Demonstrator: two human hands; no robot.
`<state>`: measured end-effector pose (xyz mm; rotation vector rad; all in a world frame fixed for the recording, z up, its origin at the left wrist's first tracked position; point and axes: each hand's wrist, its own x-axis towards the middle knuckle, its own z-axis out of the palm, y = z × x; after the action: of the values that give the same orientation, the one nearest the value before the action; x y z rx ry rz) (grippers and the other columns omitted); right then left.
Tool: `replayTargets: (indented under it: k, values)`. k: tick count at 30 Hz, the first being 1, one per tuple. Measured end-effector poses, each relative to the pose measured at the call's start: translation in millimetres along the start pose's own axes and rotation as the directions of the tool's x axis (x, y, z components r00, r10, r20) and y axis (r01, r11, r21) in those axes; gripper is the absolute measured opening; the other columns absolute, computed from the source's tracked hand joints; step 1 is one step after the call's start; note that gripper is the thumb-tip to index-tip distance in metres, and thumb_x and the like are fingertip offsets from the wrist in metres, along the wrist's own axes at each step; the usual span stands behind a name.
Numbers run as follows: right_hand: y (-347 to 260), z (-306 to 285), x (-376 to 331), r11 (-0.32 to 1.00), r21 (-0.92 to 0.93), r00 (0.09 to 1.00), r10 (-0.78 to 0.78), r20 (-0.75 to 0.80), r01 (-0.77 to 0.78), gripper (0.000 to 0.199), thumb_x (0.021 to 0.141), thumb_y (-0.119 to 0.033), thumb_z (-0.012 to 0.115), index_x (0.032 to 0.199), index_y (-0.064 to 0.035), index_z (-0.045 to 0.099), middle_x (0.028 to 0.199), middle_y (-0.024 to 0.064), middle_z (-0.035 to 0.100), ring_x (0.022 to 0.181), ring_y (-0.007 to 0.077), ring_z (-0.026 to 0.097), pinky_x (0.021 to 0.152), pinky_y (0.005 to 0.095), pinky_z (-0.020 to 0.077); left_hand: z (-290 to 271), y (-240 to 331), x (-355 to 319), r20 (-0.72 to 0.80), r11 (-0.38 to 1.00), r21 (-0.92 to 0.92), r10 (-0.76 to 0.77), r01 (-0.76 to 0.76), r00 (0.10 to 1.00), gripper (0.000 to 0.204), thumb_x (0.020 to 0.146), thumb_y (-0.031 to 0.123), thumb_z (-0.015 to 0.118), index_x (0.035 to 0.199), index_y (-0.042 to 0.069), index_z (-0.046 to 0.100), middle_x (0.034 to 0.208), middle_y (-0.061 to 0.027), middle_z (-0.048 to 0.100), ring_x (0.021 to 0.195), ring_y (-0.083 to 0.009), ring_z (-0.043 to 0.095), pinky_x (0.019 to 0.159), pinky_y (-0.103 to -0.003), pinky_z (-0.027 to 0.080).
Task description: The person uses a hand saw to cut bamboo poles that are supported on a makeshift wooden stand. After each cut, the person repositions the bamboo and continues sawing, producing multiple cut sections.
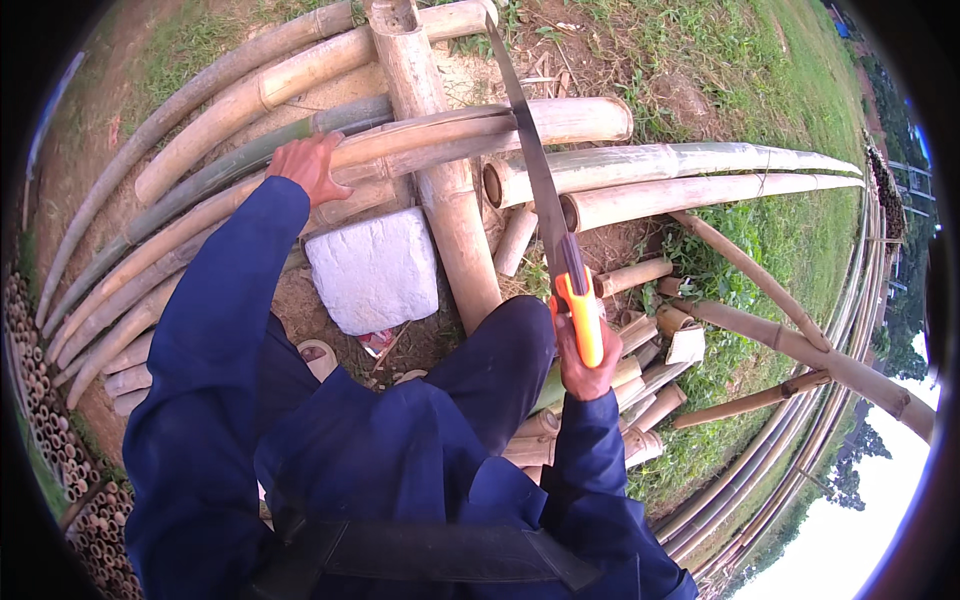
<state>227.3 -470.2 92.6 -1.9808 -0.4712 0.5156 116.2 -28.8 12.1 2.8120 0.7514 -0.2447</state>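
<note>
My left hand (308,170) presses down on a pale bamboo pole (425,132), its fingers curled over the top and its thumb spread to the near side. In my right hand (583,372) is a hand saw (541,190) with an orange handle. The long blade points away from me and crosses the pole near its right end; whether the teeth touch the bamboo, I cannot tell. Beneath the pole runs a thick bamboo log (445,200), lying crosswise. A whitish block (375,268) sits on the ground between my left arm and that log.
More long bamboo poles (260,90) lie at the left, and two pale poles (680,160) stretch off to the right. Short cut pieces (640,385) are heaped beside my right hand. Slanting bamboo supports (780,340) stand at the right. Stacked bamboo ends (65,450) line the far left.
</note>
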Motion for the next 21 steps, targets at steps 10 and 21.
replayTargets:
  k: [10,21]
  values:
    - [-19,51,124,0.979,0.080,0.982,-0.181,-0.054,0.185,0.012,0.096,-0.009,0.069,0.088,0.0007,0.067,0.062,-0.0004,0.059,0.050,0.0054,0.051,0.047,0.0237,0.0401,2,-11,10,-0.001,0.999,0.013,0.046,-0.046,0.999,0.079,0.065,0.048,0.086,0.130,0.008,0.063,0.109,-0.0174,0.073,0.100,-0.0376,0.071,0.090,-0.047,0.057]
    - [-25,46,117,0.983,0.165,0.996,-0.076,-0.042,0.082,0.018,0.094,-0.013,0.070,0.080,-0.0020,0.065,0.065,-0.0003,0.059,0.053,0.0064,0.051,0.049,0.0261,0.0403,-30,-51,27,-0.500,0.981,-0.158,-0.178,0.112,0.847,0.060,0.088,0.060,0.068,0.119,0.009,0.066,0.115,-0.0121,0.068,0.115,-0.0315,0.062,0.102,-0.041,0.047]
